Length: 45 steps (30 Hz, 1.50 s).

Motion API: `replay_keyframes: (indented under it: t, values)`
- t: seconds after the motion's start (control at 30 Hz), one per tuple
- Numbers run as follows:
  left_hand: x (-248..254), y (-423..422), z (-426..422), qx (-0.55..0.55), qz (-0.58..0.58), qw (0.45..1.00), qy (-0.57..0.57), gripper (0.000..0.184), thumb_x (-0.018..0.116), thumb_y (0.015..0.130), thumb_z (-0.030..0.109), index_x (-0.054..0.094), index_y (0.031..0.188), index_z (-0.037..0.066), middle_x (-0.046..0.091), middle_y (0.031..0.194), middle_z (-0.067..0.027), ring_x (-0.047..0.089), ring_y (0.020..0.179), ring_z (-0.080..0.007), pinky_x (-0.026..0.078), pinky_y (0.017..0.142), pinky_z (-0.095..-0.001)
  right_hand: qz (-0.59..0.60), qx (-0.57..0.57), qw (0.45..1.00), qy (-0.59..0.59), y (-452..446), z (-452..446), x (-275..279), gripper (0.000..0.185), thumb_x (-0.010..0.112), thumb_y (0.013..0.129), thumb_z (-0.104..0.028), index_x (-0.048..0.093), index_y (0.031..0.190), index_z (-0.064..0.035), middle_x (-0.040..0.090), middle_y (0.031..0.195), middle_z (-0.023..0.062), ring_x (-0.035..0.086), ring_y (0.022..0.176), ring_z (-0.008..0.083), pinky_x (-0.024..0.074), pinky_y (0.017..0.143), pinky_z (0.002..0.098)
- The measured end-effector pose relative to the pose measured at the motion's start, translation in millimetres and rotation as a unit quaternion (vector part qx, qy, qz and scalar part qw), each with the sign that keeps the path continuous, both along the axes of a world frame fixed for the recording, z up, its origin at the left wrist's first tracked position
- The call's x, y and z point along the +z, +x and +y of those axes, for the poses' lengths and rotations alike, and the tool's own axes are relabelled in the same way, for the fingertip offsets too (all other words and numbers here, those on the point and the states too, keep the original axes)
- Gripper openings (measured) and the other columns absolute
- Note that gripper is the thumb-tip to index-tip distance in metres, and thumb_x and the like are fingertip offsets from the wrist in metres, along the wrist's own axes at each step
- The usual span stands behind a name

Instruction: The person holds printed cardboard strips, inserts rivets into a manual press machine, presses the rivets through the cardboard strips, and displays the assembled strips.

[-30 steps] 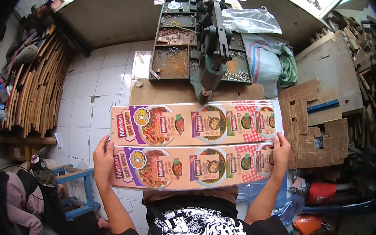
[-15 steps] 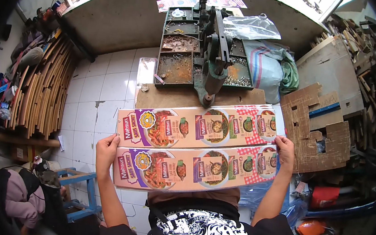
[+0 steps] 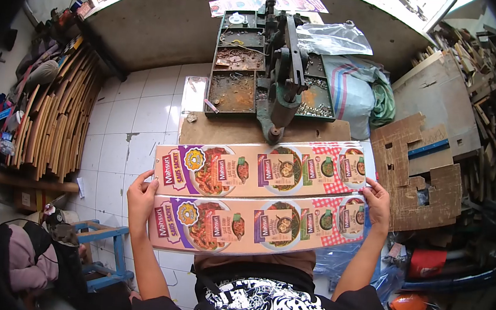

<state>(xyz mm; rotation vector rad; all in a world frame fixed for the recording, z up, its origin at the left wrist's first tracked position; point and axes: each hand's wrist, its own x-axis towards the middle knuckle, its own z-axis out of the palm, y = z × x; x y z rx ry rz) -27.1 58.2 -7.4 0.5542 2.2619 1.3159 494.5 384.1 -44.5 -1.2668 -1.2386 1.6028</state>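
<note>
- The near strip (image 3: 256, 225) is in front of the person's waist, printed side up, its long edges running from left to right.
- The far strip (image 3: 252, 170) lies along its far edge, with the same print: red-labelled packs, bowls of food and a red checked pattern.
- The left hand (image 3: 141, 197) is clamped on the near strip's left end, by the seam; whether it grips the far strip too, I cannot tell.
- The right hand (image 3: 378, 206) is clamped on the right ends where the strips meet; its hidden fingers cannot be made out.
- Just beyond the far strip stands the press (image 3: 286, 102), its rounded nose by the strip's far edge.
- A brown board (image 3: 220, 130) lies under the press.
- The left tray (image 3: 230, 91) and the right tray (image 3: 317, 96) flank the press, holding small metal bits.
- To the right of the trays are a pale striped sack (image 3: 346, 90) and a green bag (image 3: 384, 102).
- A cut-out panel (image 3: 394, 197) leans near the right hand.
- To the left, wooden slats (image 3: 53, 120) stand stacked beside the tiled floor (image 3: 136, 113), with a blue frame (image 3: 118, 259) nearer the person.
</note>
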Motion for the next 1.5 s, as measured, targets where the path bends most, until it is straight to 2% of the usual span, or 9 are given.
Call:
replay_keyframes:
  t: [0.07, 0.3, 0.6, 0.77, 0.97, 1.1, 1.17, 1.23, 1.5]
  values:
    - [-4, -3, -1, -0.002, 0.002, 1.000, 0.003, 0.037, 0.061, 0.092, 0.006, 0.059, 0.126, -0.006, 0.072, 0.081, -0.0145, 0.063, 0.064, -0.0098, 0.049, 0.058, -0.0244, 0.023, 0.013, 1.000, 0.008, 2, 1, -2, 0.045, 0.070, 0.086, -0.001, 0.056, 0.127, 0.0084, 0.071, 0.091, 0.0099, 0.068, 0.079, 0.0120, 0.0554, 0.073, 0.0218]
    - [-11, -8, -4, -0.001, 0.004, 1.000, 0.007, 0.037, 0.063, 0.090, 0.006, 0.061, 0.126, -0.006, 0.072, 0.085, -0.0157, 0.064, 0.070, -0.0102, 0.051, 0.062, -0.0234, 0.043, -0.001, 0.999, 0.000, 8, 5, -15, 0.042, 0.072, 0.086, -0.002, 0.058, 0.124, 0.0083, 0.072, 0.094, 0.0125, 0.070, 0.081, 0.0136, 0.0568, 0.074, 0.0232]
    - [-13, -6, -3, 0.003, 0.011, 1.000, 0.021, 0.036, 0.063, 0.090, 0.007, 0.061, 0.123, -0.009, 0.072, 0.092, -0.0176, 0.064, 0.075, -0.0106, 0.051, 0.065, -0.0232, -0.004, -0.007, 0.999, 0.048, 10, 10, -31, 0.034, 0.073, 0.086, -0.005, 0.063, 0.117, 0.0053, 0.071, 0.095, 0.0115, 0.069, 0.080, 0.0144, 0.0568, 0.073, 0.0260]
    - [-9, -4, -2, 0.002, 0.017, 1.000, 0.022, 0.037, 0.063, 0.091, 0.007, 0.061, 0.124, -0.008, 0.072, 0.093, -0.0177, 0.064, 0.075, -0.0105, 0.051, 0.065, -0.0231, -0.031, 0.007, 0.996, 0.084, 13, 14, -40, 0.034, 0.075, 0.084, -0.006, 0.066, 0.116, 0.0028, 0.071, 0.098, 0.0080, 0.066, 0.088, 0.0115, 0.0534, 0.080, 0.0254]
    - [-11, -2, -3, 0.008, 0.030, 0.999, 0.014, 0.037, 0.062, 0.092, 0.009, 0.061, 0.125, -0.006, 0.072, 0.090, -0.0156, 0.062, 0.071, -0.0093, 0.051, 0.063, -0.0233, -0.041, 0.023, 0.995, 0.090, 8, 16, -32, 0.042, 0.076, 0.083, -0.005, 0.063, 0.121, 0.0060, 0.069, 0.113, 0.0141, 0.065, 0.099, 0.0160, 0.0531, 0.089, 0.0269]
    - [-11, -3, -1, 0.008, 0.002, 1.000, 0.011, 0.037, 0.063, 0.092, 0.011, 0.061, 0.126, -0.004, 0.072, 0.089, -0.0143, 0.062, 0.071, -0.0086, 0.051, 0.063, -0.0229, -0.043, 0.045, 0.992, 0.112, 11, 23, -34, 0.048, 0.075, 0.083, -0.003, 0.059, 0.128, 0.0054, 0.068, 0.116, 0.0142, 0.065, 0.101, 0.0158, 0.0533, 0.088, 0.0271]
    - [-18, -6, -2, 0.009, 0.044, 0.999, 0.011, 0.037, 0.062, 0.093, 0.012, 0.061, 0.127, -0.003, 0.072, 0.089, -0.0139, 0.061, 0.071, -0.0084, 0.050, 0.063, -0.0227, -0.048, 0.111, 0.985, 0.121, 13, 23, -28, 0.053, 0.075, 0.082, -0.002, 0.057, 0.130, 0.0053, 0.067, 0.118, 0.0138, 0.065, 0.102, 0.0160, 0.0529, 0.090, 0.0275]
    - [-13, -6, -2, 0.004, 0.009, 1.000, 0.010, 0.037, 0.062, 0.093, 0.012, 0.061, 0.127, -0.002, 0.072, 0.089, -0.0137, 0.061, 0.071, -0.0082, 0.050, 0.064, -0.0224, -0.061, 0.161, 0.978, 0.119, 14, 25, -14, 0.058, 0.073, 0.080, 0.002, 0.053, 0.134, 0.0050, 0.065, 0.121, 0.0128, 0.064, 0.104, 0.0153, 0.0529, 0.090, 0.0268]
    - [-18, -4, -1, 0.006, 0.024, 1.000, 0.017, 0.037, 0.062, 0.094, 0.012, 0.061, 0.127, -0.003, 0.072, 0.093, -0.0142, 0.062, 0.074, -0.0085, 0.050, 0.066, -0.0227, -0.102, 0.127, 0.974, 0.160, 10, 21, -18, 0.042, 0.067, 0.086, 0.006, 0.059, 0.127, 0.0043, 0.069, 0.107, 0.0102, 0.065, 0.093, 0.0129, 0.0553, 0.082, 0.0247]
